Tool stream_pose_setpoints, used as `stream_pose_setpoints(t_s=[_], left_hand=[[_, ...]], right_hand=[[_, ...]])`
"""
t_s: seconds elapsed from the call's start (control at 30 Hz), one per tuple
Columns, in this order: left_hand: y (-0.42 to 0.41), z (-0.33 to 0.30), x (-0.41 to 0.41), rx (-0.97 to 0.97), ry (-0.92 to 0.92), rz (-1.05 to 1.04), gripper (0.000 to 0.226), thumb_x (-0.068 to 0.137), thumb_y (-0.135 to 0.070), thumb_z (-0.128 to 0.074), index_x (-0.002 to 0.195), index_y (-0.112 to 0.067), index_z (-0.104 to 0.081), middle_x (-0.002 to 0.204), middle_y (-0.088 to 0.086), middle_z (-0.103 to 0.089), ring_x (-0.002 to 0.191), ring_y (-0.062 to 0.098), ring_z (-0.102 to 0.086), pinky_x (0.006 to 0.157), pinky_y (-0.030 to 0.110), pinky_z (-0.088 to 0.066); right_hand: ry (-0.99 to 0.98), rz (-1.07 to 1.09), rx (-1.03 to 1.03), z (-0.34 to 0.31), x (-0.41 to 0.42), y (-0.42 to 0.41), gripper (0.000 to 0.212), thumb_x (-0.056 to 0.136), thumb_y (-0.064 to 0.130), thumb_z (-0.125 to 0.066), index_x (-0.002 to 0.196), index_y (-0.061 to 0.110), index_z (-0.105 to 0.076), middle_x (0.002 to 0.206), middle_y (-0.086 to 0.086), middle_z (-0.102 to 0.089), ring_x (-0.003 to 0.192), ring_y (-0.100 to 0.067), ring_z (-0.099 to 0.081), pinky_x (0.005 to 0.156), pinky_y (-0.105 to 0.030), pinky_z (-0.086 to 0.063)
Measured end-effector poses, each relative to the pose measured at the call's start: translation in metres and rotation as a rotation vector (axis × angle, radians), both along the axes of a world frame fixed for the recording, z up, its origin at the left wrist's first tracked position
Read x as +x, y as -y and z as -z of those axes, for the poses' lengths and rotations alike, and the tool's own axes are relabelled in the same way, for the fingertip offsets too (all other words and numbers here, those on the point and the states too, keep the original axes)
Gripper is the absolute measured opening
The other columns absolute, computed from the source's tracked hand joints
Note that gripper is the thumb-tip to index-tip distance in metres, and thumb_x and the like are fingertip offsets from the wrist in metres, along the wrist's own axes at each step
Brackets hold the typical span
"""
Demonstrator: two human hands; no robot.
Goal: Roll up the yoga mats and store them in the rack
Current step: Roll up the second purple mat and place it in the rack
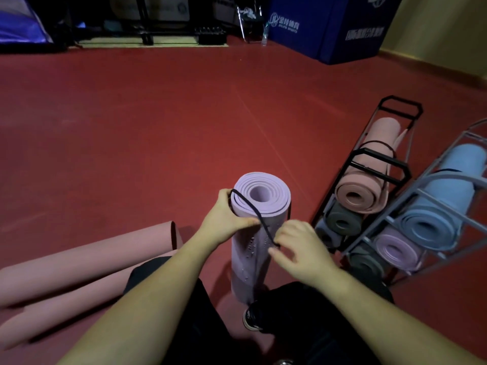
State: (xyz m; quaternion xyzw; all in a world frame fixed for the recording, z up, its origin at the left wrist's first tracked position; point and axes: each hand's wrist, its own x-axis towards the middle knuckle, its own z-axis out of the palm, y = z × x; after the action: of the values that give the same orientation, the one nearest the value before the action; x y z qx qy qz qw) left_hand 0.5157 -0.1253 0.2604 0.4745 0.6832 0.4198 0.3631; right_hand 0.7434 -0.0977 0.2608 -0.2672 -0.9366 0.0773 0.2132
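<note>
A rolled lilac yoga mat stands upright on the red floor between my knees. A black elastic strap runs over its top end and down its side. My left hand grips the roll near the top, thumb across the front. My right hand pinches the strap's lower end against the mat. To the right stands a black rack holding a pink roll and grey rolls. Beside it a grey rack holds a blue roll, a lilac roll and a dark one.
A loosely curled pink mat lies on the floor at my left. Blue padded gym blocks lean at the far right wall. Dark equipment frames and dumbbells line the back. My shoe sits by the mat's base.
</note>
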Motion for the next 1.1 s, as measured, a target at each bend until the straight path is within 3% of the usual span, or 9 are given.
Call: stream_pose_setpoints(t_s=[0.2,0.33,0.43,0.57,0.67,0.73,0.83,0.9,1.1], left_hand=[[-0.004,0.003,0.008,0.003,0.015,-0.016,0.073,0.045,-0.054,-0.083,0.102,-0.040,-0.039,0.113,-0.019,-0.062,0.099,0.002,-0.063,0.085,0.030,-0.049],[-0.007,0.000,0.006,0.024,0.117,0.045,0.089,0.041,-0.053,-0.085,0.112,-0.032,-0.036,0.114,-0.017,-0.057,0.096,-0.007,-0.056,0.088,0.025,-0.047],[-0.006,-0.001,-0.006,0.010,0.243,0.093,0.098,0.043,-0.044,-0.085,0.122,-0.020,-0.032,0.119,-0.011,-0.054,0.105,-0.002,-0.054,0.095,0.025,-0.047],[-0.004,0.001,-0.019,-0.017,0.392,0.139,0.093,0.059,-0.037,-0.082,0.131,-0.012,-0.028,0.134,0.001,-0.047,0.120,0.006,-0.048,0.092,0.017,-0.046],[-0.005,0.001,-0.012,0.028,0.244,0.016,0.067,0.083,-0.021,-0.078,0.129,-0.011,-0.030,0.129,-0.001,-0.050,0.114,0.008,-0.051,0.090,0.018,-0.043],[-0.007,0.005,-0.012,0.053,0.247,-0.052,0.062,0.083,-0.019,-0.078,0.126,-0.011,-0.034,0.123,-0.005,-0.054,0.109,0.005,-0.055,0.092,0.021,-0.045],[-0.002,0.011,-0.019,0.073,0.464,-0.002,0.065,0.077,-0.014,-0.083,0.125,-0.014,-0.040,0.127,0.002,-0.059,0.109,-0.001,-0.059,0.091,0.019,-0.049],[0.001,0.017,-0.022,0.101,0.610,0.008,0.070,0.069,-0.016,-0.083,0.126,-0.015,-0.042,0.129,0.004,-0.061,0.117,0.006,-0.059,0.098,0.025,-0.049],[0.003,0.025,-0.020,0.170,0.773,-0.004,0.065,0.075,-0.008,-0.069,0.133,-0.012,-0.040,0.133,0.010,-0.058,0.124,0.015,-0.055,0.102,0.028,-0.043]], right_hand=[[0.104,0.143,0.080,0.046,0.003,0.011,0.025,0.090,0.045,-0.049,0.088,0.025,-0.065,0.097,0.012,-0.063,0.103,-0.016,-0.054,0.081,-0.033,-0.030],[0.207,0.169,0.118,0.046,-0.011,0.002,0.027,0.082,0.044,-0.051,0.095,0.024,-0.064,0.096,0.009,-0.062,0.099,-0.019,-0.054,0.077,-0.036,-0.034],[0.240,0.176,0.108,0.040,-0.022,-0.002,0.028,0.076,0.042,-0.050,0.094,0.024,-0.062,0.091,0.008,-0.058,0.093,-0.021,-0.052,0.073,-0.038,-0.042],[0.269,0.190,0.095,0.034,-0.032,-0.003,0.027,0.074,0.042,-0.045,0.090,0.025,-0.058,0.089,0.008,-0.055,0.092,-0.022,-0.052,0.069,-0.038,-0.046],[0.314,0.183,0.076,0.032,-0.038,-0.004,0.026,0.074,0.042,-0.045,0.089,0.025,-0.058,0.089,0.007,-0.055,0.091,-0.023,-0.052,0.067,-0.039,-0.045],[0.344,0.160,0.035,0.031,-0.040,-0.002,0.029,0.076,0.042,-0.047,0.096,0.025,-0.059,0.094,0.006,-0.055,0.096,-0.023,-0.051,0.070,-0.040,-0.044],[0.338,0.110,-0.109,0.031,-0.037,-0.003,0.037,0.085,0.040,-0.055,0.117,0.024,-0.058,0.110,0.005,-0.054,0.112,-0.022,-0.042,0.085,-0.041,-0.040],[0.316,0.071,-0.192,0.029,-0.036,-0.007,0.042,0.088,0.038,-0.056,0.127,0.023,-0.054,0.117,0.006,-0.053,0.116,-0.019,-0.036,0.093,-0.040,-0.037],[0.272,0.021,-0.286,0.026,-0.035,-0.013,0.045,0.086,0.034,-0.060,0.129,0.020,-0.055,0.117,0.007,-0.054,0.111,-0.018,-0.037,0.100,-0.038,-0.039]])
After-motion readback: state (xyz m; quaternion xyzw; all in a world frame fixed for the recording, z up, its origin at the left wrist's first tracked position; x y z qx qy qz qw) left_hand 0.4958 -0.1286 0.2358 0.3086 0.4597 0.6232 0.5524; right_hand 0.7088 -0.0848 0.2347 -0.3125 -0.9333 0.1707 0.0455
